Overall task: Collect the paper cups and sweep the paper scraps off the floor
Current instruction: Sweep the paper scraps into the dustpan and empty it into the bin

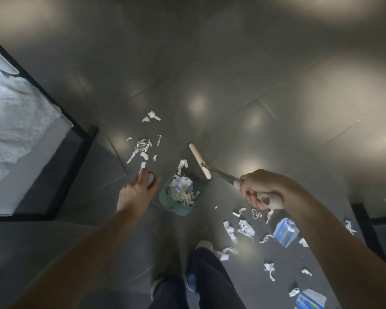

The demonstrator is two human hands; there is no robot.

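Note:
White paper scraps litter the dark tiled floor, with one patch ahead on the left and another to my right. A green dustpan stands in front of my feet, holding a heap of scraps. My left hand is shut on the black loop at the top of the dustpan handle. My right hand grips the beige broom handle, and the broom head rests on the floor just beyond the dustpan. Two blue-and-white squashed paper cups lie on the floor to the right.
A black-framed table with a white cloth stands close on the left. Another black frame rises at the right edge. A crumpled foil wrapper lies among the left scraps. My shoes are directly below.

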